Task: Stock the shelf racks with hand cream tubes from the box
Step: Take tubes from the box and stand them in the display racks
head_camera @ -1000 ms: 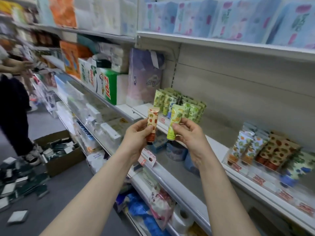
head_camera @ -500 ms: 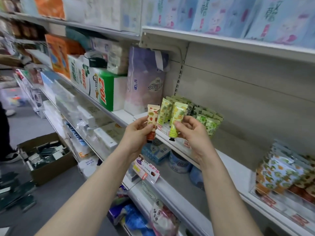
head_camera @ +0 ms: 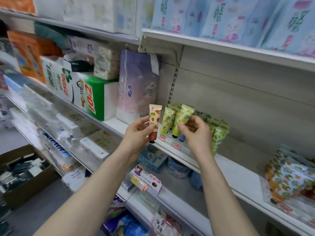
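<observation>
Bare L hand [head_camera: 136, 133], R hand [head_camera: 198, 137]

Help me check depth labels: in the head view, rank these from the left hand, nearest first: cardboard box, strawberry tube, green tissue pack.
1. strawberry tube, held in the left hand.
2. green tissue pack, shelf up-left.
3. cardboard box, floor, far lower left.

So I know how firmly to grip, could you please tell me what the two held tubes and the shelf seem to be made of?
Red-print tube in the left hand: likely soft plastic, printed, faintly glossy; flat crimped top. Yellow-green tube in the right hand: same look. Shelf: probably painted sheet metal, smooth off-white; thin edge, slotted upright behind.
</observation>
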A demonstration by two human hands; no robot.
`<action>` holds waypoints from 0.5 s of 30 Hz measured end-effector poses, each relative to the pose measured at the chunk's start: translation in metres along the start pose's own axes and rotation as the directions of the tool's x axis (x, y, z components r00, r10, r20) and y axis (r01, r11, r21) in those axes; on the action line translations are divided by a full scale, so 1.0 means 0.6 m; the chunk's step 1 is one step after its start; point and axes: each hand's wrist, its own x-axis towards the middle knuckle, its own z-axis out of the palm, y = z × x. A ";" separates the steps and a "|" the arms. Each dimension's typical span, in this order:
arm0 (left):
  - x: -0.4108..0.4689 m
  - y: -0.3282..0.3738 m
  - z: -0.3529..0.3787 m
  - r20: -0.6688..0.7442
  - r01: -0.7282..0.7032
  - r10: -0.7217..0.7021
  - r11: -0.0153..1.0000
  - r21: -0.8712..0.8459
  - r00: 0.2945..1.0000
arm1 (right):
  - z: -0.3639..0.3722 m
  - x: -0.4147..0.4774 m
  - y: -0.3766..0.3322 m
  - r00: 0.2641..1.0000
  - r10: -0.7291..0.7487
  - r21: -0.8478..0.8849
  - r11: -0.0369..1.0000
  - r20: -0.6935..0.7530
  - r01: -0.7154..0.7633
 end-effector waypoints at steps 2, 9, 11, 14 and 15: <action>0.007 -0.001 -0.007 0.013 0.000 -0.001 1.000 0.012 1.000 | 0.011 0.001 0.002 1.000 0.001 -0.020 1.000 -0.018 -0.001; 0.024 0.000 -0.022 0.076 0.027 -0.026 0.999 -0.018 0.997 | 0.046 0.002 0.017 1.000 0.014 -0.166 0.986 -0.024 -0.018; 0.028 0.000 -0.026 0.085 0.034 -0.033 0.999 -0.012 0.996 | 0.054 -0.001 0.020 0.999 0.026 -0.224 0.974 -0.029 -0.032; 0.033 -0.004 -0.030 0.095 0.047 -0.048 0.999 0.012 0.994 | 0.058 -0.003 0.020 0.998 0.029 -0.255 0.966 -0.056 -0.042; 0.034 -0.006 -0.030 0.100 0.053 -0.054 0.998 0.018 0.993 | 0.058 -0.004 0.019 0.998 0.033 -0.260 0.965 -0.059 -0.047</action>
